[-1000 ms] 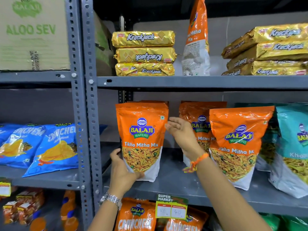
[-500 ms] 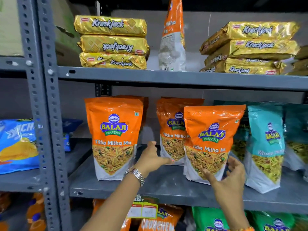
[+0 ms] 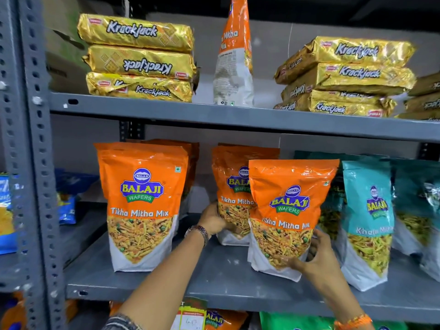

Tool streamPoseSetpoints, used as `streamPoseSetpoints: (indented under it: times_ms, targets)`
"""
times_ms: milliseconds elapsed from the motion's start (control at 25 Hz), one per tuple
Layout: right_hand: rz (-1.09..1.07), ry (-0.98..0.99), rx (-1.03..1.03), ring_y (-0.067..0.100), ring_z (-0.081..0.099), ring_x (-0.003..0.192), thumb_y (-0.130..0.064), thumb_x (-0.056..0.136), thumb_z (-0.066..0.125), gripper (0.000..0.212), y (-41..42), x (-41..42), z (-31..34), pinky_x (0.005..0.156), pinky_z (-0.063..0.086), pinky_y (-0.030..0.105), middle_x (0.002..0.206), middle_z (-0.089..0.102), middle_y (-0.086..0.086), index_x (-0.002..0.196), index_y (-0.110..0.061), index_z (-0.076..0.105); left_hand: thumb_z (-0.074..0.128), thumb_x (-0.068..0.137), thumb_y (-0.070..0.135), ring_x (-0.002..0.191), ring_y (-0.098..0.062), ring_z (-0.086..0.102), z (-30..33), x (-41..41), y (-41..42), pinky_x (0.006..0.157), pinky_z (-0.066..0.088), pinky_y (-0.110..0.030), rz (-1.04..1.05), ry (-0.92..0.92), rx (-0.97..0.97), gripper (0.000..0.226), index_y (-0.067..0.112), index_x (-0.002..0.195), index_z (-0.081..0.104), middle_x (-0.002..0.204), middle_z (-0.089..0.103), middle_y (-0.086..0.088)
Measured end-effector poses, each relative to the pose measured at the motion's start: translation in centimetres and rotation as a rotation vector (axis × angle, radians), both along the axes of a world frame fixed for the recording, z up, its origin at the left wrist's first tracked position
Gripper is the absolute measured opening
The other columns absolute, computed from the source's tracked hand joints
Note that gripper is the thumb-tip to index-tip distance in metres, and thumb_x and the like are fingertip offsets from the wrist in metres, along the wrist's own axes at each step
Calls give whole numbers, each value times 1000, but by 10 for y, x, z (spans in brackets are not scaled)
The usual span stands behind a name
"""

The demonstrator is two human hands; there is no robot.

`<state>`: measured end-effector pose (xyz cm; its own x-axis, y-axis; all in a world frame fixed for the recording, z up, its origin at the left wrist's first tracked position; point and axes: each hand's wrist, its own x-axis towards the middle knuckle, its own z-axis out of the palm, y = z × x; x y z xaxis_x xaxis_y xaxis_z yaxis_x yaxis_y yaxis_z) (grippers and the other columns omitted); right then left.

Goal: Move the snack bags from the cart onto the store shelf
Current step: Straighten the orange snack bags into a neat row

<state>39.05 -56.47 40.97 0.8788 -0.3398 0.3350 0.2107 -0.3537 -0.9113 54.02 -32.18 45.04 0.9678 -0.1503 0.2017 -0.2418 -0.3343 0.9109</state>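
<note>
**Both hands on orange bags, middle shelf**

Your left hand (image 3: 214,220) is wrapped around the lower left edge of the rear orange bag (image 3: 232,194), the one standing toward the back of the grey shelf (image 3: 214,279); your fingers curl onto its front, so the hand is closed on that bag. Your right hand (image 3: 314,260) cups the lower right corner of the front orange bag (image 3: 288,210), thumb across its printed face and fingers around its right side, gripping it. This front bag stands upright near the shelf edge and overlaps the rear bag's right half.

To the left, well apart from your hands, another orange bag (image 3: 140,203) stands upright with more orange bags directly behind it. To the right of the bag you grip, a teal bag (image 3: 367,217) stands just beside it, with more teal bags behind.

On the shelf above, gold Krackjack packs (image 3: 138,58) lie stacked at left and at right, with a single orange bag standing edge-on between them. You wear a watch (image 3: 197,232) on the left wrist and an orange band (image 3: 352,321) on the right
</note>
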Motion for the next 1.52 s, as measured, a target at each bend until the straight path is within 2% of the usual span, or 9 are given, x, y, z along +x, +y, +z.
streamPoseSetpoints:
  times_ms: [120,240,360,480,640,800,1040,1280,1520]
  targets:
    - [51,16,3,27,54,132,-64,32,94,123,-11,7,-7,110,45,58,141,56,5,135,-37,34,100,19,41,110,-20,70,-10,23,-5,98,56,-46,-36,-7,-24,96,24,109,70,113,77,0]
    - [74,9,-1,28,55,131,-17,59,96,96,-9,1,-2,111,45,54,138,57,5,132,-31,35,99,19,50,110,-23,70,-22,46,-10,96,57,-48,-51,-24,-28,105,21,115,69,115,76,-2]
    - [64,36,-34,26,58,126,-1,66,91,89,-14,7,-5,110,45,51,130,60,0,132,-27,37,98,13,52,110,-24,70,-24,54,-10,96,57,-48,-55,-14,5,112,22,116,67,115,76,-1]
    - [67,42,-38,24,59,124,-3,66,91,89,-16,9,-8,110,45,50,129,62,-1,135,-22,38,99,16,45,110,-21,69,-23,49,-9,99,56,-45,-3,25,-10,110,21,117,62,116,74,2]
    - [98,36,-31,24,58,126,-3,68,89,86,-18,11,-7,111,45,51,135,61,3,136,-20,39,91,60,17,100,-19,61,5,-25,-5,89,52,-30,179,57,-20,64,17,108,49,107,63,1]
    - [127,50,-35,21,60,125,-8,66,92,86,-15,15,-10,110,47,55,134,63,-1,134,-23,41,72,80,-5,104,-15,61,11,-61,8,91,52,-28,145,-25,-270,58,12,132,52,124,63,-5]
    - [150,23,-63,20,62,121,-35,49,96,94,19,19,-10,102,53,54,128,66,-4,128,-29,45,57,100,19,104,-1,70,61,-110,15,82,54,-15,-93,-378,-422,26,12,124,66,115,74,4]
    - [121,11,-107,18,63,104,-28,48,100,91,50,14,3,84,54,37,114,64,-4,119,-21,44,64,97,23,95,-24,76,65,-97,11,86,61,-52,135,-422,-474,15,12,102,74,100,79,-7]
    - [131,52,-203,23,62,111,-34,45,100,94,54,16,14,88,56,41,119,63,0,118,-18,42,67,94,23,95,-25,76,87,-79,13,87,61,-50,266,-377,-517,20,11,108,74,100,79,-8]
